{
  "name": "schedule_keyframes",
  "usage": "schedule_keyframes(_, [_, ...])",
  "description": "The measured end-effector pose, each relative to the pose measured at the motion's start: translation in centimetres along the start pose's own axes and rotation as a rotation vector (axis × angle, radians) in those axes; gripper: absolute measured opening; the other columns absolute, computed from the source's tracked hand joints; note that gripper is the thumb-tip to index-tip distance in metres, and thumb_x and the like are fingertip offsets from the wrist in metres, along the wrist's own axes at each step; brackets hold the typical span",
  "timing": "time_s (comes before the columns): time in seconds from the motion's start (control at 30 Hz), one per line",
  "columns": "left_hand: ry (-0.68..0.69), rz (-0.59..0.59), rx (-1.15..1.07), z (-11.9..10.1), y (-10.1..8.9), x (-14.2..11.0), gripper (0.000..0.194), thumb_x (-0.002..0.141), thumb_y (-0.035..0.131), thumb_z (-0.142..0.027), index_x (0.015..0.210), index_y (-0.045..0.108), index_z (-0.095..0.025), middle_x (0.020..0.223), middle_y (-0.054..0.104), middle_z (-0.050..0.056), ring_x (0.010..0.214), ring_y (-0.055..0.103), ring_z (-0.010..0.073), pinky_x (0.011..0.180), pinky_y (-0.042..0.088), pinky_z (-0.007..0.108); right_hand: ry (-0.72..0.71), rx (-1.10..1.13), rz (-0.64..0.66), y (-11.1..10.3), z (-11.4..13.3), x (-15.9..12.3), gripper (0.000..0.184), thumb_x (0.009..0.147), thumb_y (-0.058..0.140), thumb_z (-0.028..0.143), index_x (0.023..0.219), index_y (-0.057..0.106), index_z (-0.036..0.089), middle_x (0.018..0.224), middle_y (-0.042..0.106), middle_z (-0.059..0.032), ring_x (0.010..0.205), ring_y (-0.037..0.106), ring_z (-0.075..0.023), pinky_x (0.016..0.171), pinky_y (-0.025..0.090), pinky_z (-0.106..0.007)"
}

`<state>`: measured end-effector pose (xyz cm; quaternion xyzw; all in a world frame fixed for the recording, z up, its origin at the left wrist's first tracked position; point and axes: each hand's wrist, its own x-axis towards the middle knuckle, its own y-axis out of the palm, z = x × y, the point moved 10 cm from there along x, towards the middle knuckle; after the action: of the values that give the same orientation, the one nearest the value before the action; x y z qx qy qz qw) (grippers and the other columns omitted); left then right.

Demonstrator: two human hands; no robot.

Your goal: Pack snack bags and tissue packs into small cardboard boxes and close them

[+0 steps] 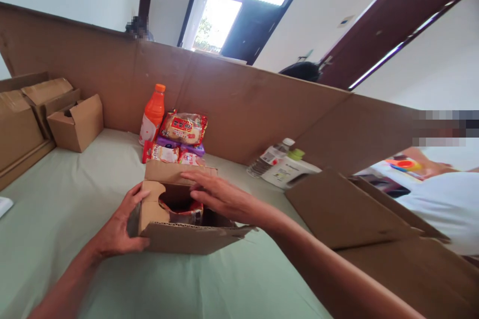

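A small open cardboard box point(187, 237) sits on the pale green table point(67, 199) in front of me. My left hand point(119, 227) grips the box's left side, thumb over its left flap. My right hand point(219, 194) lies flat with fingers stretched over the box's opening and touches the far flap. Inside the box shows a red snack packet point(183, 209). Behind the box stand an orange drink bottle point(153, 114), a snack bag point(184, 128) on a purple pack, and small red packets point(160, 153).
A tall cardboard wall point(239, 99) rings the table's back. Empty boxes point(75, 122) are stacked at the left. A clear water bottle point(270, 158) and a white bottle with a green cap point(290, 169) lie at the right, beside flat cardboard point(337, 209). Another person's arm point(430, 164) shows beyond.
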<state>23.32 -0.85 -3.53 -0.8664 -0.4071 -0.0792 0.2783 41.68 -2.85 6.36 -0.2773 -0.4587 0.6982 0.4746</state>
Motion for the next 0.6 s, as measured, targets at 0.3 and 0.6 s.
schedule_keyframes(0.3, [0.108,-0.153,0.141,-2.1,-0.9,0.4,0.057,0.086,0.066,-0.049,0.137,0.046,-0.034,0.166,0.018,0.009,0.151,0.023,0.0394,0.117,0.030,0.061,0.185,0.193,0.019,-2.2,-2.5,-6.2,0.059,0.089,0.055,0.064,0.130,0.066,0.023,0.136,0.065,-0.0111,0.125,0.060,-0.0303,0.103,0.049,-0.045])
schedule_keyframes(0.6, [0.095,-0.274,0.000,-2.2,-1.0,0.5,0.045,0.092,0.055,-0.051,0.132,0.053,-0.029,0.160,0.030,0.011,0.149,0.028,0.0381,0.118,0.027,0.058,0.099,-0.202,-0.381,-1.3,-2.4,-7.7,0.037,0.090,0.061,0.037,0.125,0.065,0.023,0.129,0.067,-0.0117,0.115,0.064,-0.0281,0.094,0.052,-0.044])
